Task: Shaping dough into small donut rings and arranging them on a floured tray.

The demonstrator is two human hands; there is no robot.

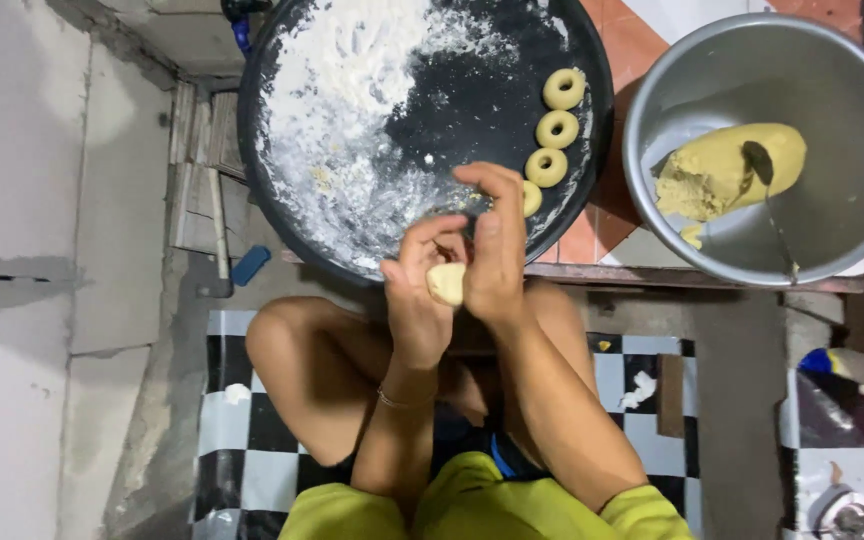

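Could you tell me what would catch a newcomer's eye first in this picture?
At centre, the left hand and right hand press a pale dough ball between them. Behind them lies a round black tray dusted with flour, dough rings lined along its right edge. At right, a metal bowl holds a dough lump.

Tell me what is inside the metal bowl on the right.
The metal bowl holds a large lump of yellow dough, with a spoon lying across it and a small scrap of dough beside the lump. Whatever lies beneath the lump is covered.
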